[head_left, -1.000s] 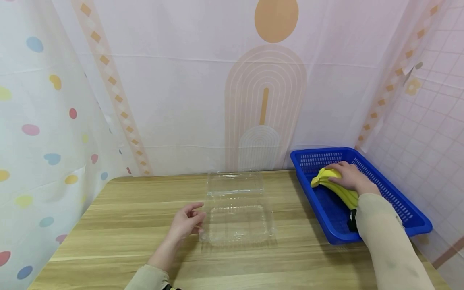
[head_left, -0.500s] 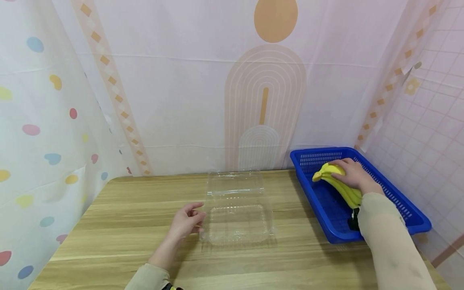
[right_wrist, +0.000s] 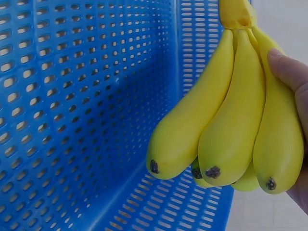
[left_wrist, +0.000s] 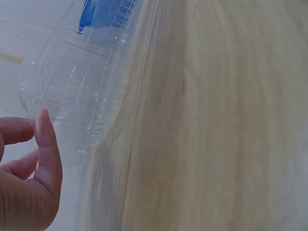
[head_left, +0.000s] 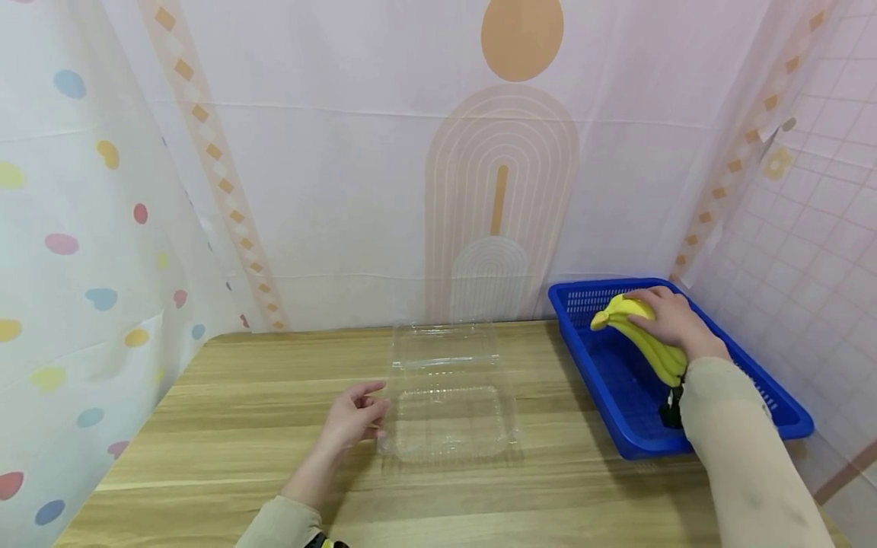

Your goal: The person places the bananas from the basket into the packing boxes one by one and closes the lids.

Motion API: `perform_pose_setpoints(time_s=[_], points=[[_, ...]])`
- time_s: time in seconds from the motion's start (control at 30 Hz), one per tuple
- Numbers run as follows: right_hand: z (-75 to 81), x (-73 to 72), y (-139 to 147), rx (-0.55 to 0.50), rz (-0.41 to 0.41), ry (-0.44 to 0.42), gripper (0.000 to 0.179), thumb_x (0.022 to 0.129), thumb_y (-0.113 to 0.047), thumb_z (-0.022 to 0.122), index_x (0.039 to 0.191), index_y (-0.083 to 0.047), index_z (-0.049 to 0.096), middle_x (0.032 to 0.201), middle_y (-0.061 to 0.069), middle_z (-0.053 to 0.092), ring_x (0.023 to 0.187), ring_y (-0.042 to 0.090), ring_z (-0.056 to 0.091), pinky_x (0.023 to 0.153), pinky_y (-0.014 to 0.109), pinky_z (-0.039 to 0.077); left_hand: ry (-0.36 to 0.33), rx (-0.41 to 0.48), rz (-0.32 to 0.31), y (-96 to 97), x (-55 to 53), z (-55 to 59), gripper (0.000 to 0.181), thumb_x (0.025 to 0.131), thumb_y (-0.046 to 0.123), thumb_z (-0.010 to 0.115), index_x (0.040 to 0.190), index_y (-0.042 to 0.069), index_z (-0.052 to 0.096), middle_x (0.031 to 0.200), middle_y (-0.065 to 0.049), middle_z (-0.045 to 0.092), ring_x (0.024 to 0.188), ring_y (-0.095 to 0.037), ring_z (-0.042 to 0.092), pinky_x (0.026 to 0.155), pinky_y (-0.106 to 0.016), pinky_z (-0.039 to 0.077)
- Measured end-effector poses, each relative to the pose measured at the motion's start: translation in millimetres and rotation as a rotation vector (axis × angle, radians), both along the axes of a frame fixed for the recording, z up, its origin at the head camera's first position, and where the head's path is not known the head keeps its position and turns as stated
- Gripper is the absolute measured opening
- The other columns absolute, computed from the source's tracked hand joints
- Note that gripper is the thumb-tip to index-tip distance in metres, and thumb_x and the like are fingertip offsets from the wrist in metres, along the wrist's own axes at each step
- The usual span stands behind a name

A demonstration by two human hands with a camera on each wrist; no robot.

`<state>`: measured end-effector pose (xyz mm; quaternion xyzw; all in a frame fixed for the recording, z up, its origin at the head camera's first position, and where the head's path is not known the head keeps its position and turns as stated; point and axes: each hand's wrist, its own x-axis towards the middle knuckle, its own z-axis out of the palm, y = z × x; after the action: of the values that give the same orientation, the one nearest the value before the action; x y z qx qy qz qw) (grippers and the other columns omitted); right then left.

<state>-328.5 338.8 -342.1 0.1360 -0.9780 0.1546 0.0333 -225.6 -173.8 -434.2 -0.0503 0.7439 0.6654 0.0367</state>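
A bunch of yellow bananas [head_left: 644, 342] is in my right hand [head_left: 674, 320], tilted with its stem up and left, inside the blue basket [head_left: 606, 415]. In the right wrist view, the thumb lies along the outer banana of the bunch [right_wrist: 236, 115], and the other fingers are mostly hidden. A clear plastic clamshell container [head_left: 452, 426] stands on the table with its lid [head_left: 445, 346] raised toward the back. My left hand [head_left: 351, 417] pinches its left edge between thumb and index finger, as the left wrist view of the container [left_wrist: 82, 82] also suggests.
The wooden table [head_left: 240, 426] extends left and in front of the container. A printed cloth [head_left: 329, 190] hangs behind it. High perforated walls of the basket [right_wrist: 96, 110] surround the bananas. A dark item [head_left: 671, 411] shows under my right wrist.
My right hand has lifted the bananas a little, up and slightly right, off the basket floor. My left hand and the container have stayed where they were.
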Motion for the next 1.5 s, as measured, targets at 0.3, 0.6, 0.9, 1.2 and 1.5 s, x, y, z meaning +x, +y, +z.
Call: perform_pose_setpoints(time_s=[0.3,0.6,0.9,1.2,1.5], points=[[9.4,0.6,-1,0.002,0.037,0.098,0.046,0.094,-0.03,0.054,0.132,-0.005,0.045,0.132,0.032,0.032,0.124,0.057,0.015,0.096,0.071,0.015,-0.001,0.006,0.0,0.5,-1.0,-0.2,0.046,0.086,0.0,0.062,0.129,-0.002,0.048,0.083,-0.007,0.05,0.067,-0.018,0.055,0.057,-0.029,0.056],[23.2,3.4,-2,-0.013,0.042,0.132,0.048,0.094,-0.033,0.052,0.134,-0.007,0.044,0.133,0.029,0.033,0.12,0.051,0.027,0.093,0.068,0.024,0.005,0.018,0.0,1.3,-2.3,0.4,0.045,0.085,-0.001,0.062,0.128,-0.003,0.049,0.082,-0.006,0.05,0.066,-0.017,0.054,0.056,-0.029,0.056],[33.1,5.9,-9,-0.007,0.06,0.173,0.047,0.093,-0.032,0.054,0.133,-0.007,0.046,0.131,0.028,0.036,0.118,0.049,0.029,0.093,0.066,0.026,0.002,0.014,0.001,1.3,-1.9,1.6,0.045,0.086,0.0,0.062,0.129,-0.004,0.048,0.082,-0.006,0.049,0.067,-0.018,0.055,0.056,-0.03,0.056],[45.6,7.2,-20,0.0,0.102,0.248,0.044,0.092,-0.028,0.058,0.131,-0.009,0.049,0.13,0.025,0.039,0.116,0.046,0.032,0.093,0.062,0.027,0.001,0.01,0.001,1.6,-2.1,1.4,0.046,0.086,0.0,0.062,0.129,-0.004,0.047,0.083,-0.006,0.049,0.067,-0.018,0.055,0.056,-0.03,0.056],[55.3,15.0,-34,0.011,0.132,0.299,0.042,0.091,-0.025,0.059,0.13,-0.011,0.051,0.13,0.024,0.04,0.118,0.046,0.033,0.095,0.062,0.026,0.008,0.008,-0.001,3.2,-2.0,1.6,0.045,0.086,0.0,0.062,0.128,-0.004,0.048,0.083,-0.007,0.049,0.067,-0.019,0.055,0.056,-0.029,0.056]])
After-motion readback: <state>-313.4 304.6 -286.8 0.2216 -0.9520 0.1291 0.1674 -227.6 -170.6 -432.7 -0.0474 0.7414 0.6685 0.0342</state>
